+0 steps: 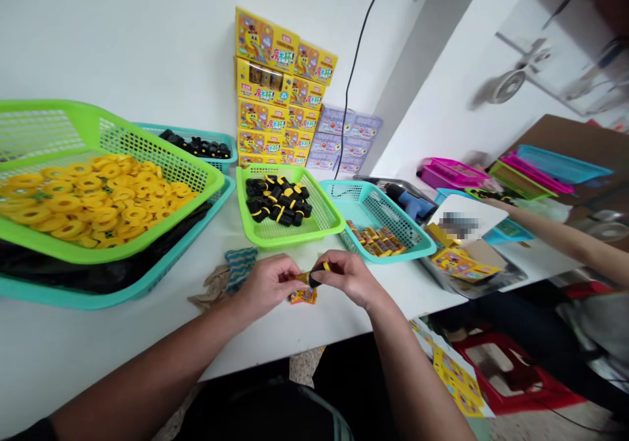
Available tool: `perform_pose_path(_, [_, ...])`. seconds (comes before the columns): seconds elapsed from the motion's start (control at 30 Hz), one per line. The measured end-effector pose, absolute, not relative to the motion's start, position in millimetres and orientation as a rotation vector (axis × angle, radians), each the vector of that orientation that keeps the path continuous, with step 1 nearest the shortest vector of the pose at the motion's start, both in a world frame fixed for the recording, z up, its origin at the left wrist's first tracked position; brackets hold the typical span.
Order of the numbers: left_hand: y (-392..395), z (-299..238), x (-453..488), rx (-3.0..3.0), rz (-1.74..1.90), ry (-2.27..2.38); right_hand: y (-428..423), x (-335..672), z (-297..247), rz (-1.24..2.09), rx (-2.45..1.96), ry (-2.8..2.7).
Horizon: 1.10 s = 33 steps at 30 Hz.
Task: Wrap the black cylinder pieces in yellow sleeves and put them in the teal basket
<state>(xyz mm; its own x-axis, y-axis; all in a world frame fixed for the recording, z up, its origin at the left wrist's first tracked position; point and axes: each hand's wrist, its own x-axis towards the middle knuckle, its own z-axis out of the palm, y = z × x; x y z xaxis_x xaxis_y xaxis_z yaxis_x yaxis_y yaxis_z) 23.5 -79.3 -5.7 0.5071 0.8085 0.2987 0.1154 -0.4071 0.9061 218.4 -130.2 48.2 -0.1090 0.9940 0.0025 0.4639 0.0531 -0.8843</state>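
Both bare hands work close together at 12 o'clock, just behind the front edge of the white table (295, 339). The left hand (268, 287) and the right hand (348, 279) are each closed to a firm fingertip pinch, with the other fingers curled in, and between them they hold a small black-and-yellow cylindrical piece (312, 276). Its black part sits toward the right fingers and its yellow part toward the left; the fingers hide how the two parts meet. A small yellow printed card (302, 295) lies on the table directly under the hands, and neither hand appears to hold it. For a piece this small, the close fingertip grip looks right: it gives fine control, and working low over the table keeps any slip from going far. At 1 o'clock, a lime-green plastic mesh basket (275, 238) holds a heap of black-and-yellow pieces (278, 200). At 2 o'clock, a teal plastic mesh basket (354, 198) holds small yellow boxes (376, 241). At 10 o'clock, a large lime-green mesh basket (162, 159) holds flat yellow rings (93, 198), and a blue-striped cloth (240, 267) lies just beside the left hand.
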Motion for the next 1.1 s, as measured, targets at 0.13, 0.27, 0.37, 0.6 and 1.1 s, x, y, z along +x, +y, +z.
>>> perform_pose_path(0.13, [-80.4, 0.9, 23.0, 1.713, 0.884, 0.726, -127.3, 211.9, 46.0, 1.042, -1.481, -1.608])
perform_pose_path(0.27, [-81.4, 5.9, 22.2, 1.616, 0.81, 0.733, -126.7, 205.7, 46.2, 1.041, -1.453, -1.536])
perform_pose_path(0.37, [-82.7, 8.9, 21.2, 1.533, 0.729, 0.726, -128.3, 202.0, 46.0, 0.972, -1.465, -1.529])
perform_pose_path(0.6, [-83.1, 9.0, 21.4, 1.337, 0.756, 0.669, -131.1, 189.1, 42.2, 0.913, -1.509, -1.42])
perform_pose_path(1.1, [-89.0, 5.8, 23.9, 0.888, 0.683, 0.512, -141.1, 194.7, 20.9, 0.756, -1.407, -1.526])
